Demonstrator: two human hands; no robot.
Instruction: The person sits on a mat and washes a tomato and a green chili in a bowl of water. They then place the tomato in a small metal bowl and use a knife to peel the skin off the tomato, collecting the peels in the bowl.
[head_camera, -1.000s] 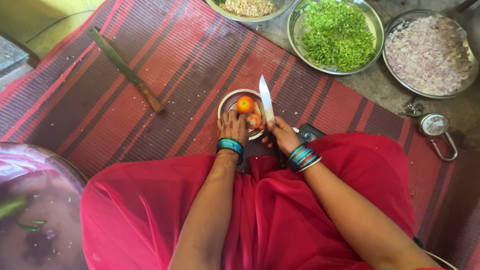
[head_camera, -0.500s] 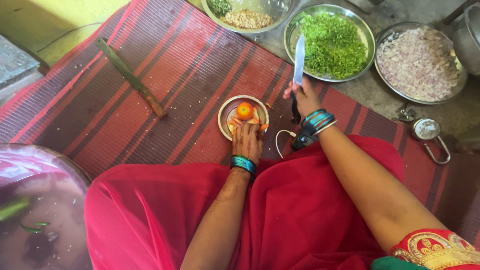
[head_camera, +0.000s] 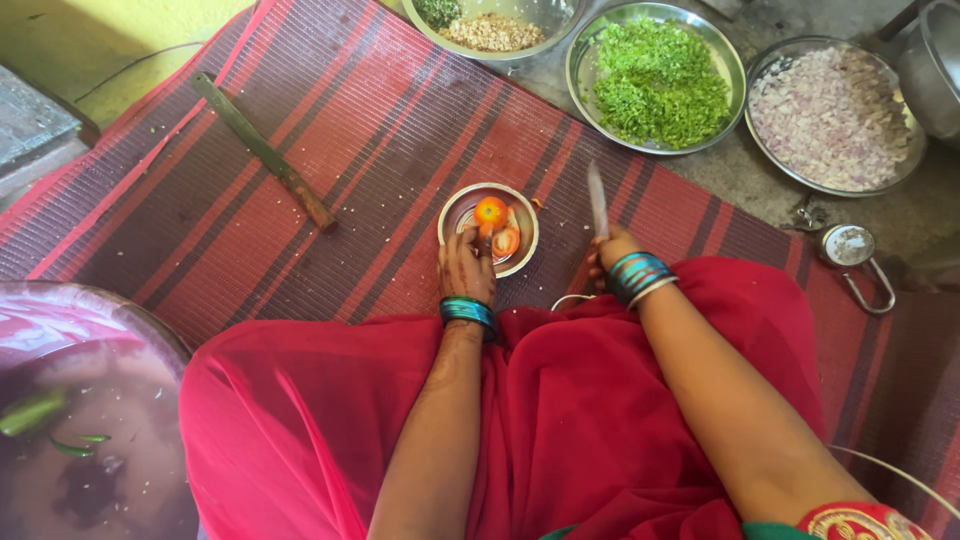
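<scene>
A small steel bowl (head_camera: 458, 212) sits on the striped mat ahead of my knees. It holds a whole tomato (head_camera: 490, 211) and a cut tomato piece (head_camera: 506, 241). My left hand (head_camera: 466, 268) rests at the bowl's near rim, fingers touching the cut piece. To the right of the bowl, my right hand (head_camera: 612, 254) grips a knife (head_camera: 597, 200) by its handle, blade pointing away from me. Blue bangles circle both wrists. Red cloth covers my lap.
Steel dishes of chopped greens (head_camera: 655, 80), chopped onion (head_camera: 830, 115) and crumbled mix (head_camera: 492, 32) line the far edge. A long wooden-handled blade (head_camera: 262, 150) lies on the red striped mat (head_camera: 380, 120) at left. A small strainer (head_camera: 848, 247) lies right. A basin of water (head_camera: 80, 420) stands near left.
My right hand has come back down from near the dish of greens to beside the small bowl, still holding the knife. My left hand stays at the bowl.
</scene>
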